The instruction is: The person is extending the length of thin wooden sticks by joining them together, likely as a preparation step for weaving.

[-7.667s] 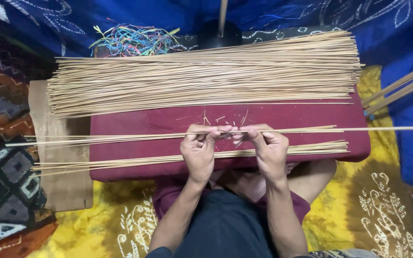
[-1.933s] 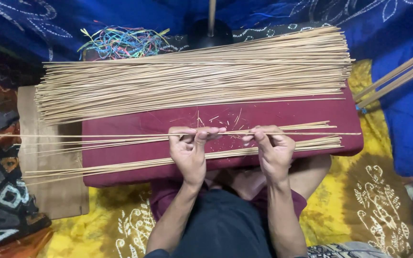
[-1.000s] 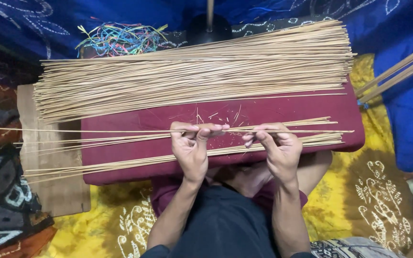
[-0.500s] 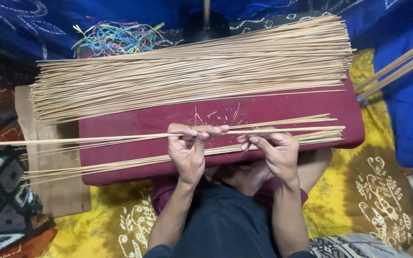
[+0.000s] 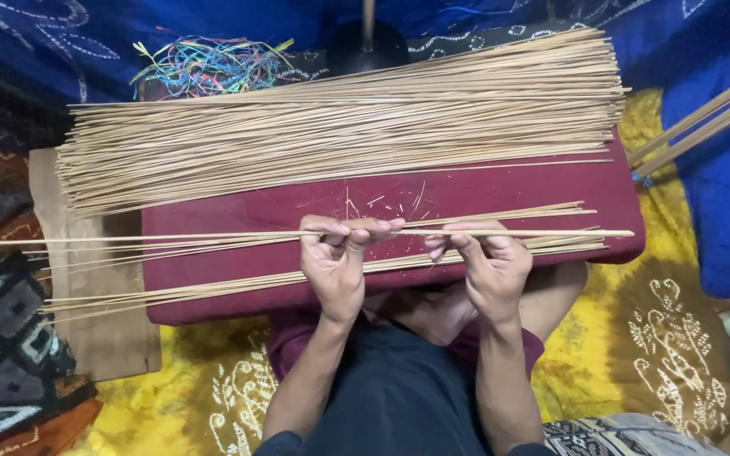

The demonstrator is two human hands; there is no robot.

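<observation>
My left hand (image 5: 335, 262) and my right hand (image 5: 487, 262) both pinch one thin bamboo stick (image 5: 171, 239) that lies level across the maroon cushion (image 5: 213, 218) on my lap. The stick reaches past the left edge of the view and ends near the cushion's right end. Under my hands lies a small fan of thin sticks (image 5: 171, 291). A big pile of sticks (image 5: 340, 127) covers the far half of the cushion. Small slivers (image 5: 382, 203) lie on the maroon cloth just beyond my fingers.
A wooden board (image 5: 103, 338) sticks out under the cushion at the left. A tangle of coloured threads (image 5: 209, 63) and a black round base with a pole (image 5: 367, 42) sit at the back. Thicker sticks (image 5: 703, 114) lean at the right. Yellow patterned cloth (image 5: 635, 346) covers the floor.
The held stick has slid to the left through my fingers since a second ago. Its right end now sits near the cushion's right edge. My hands stay in about the same place.
</observation>
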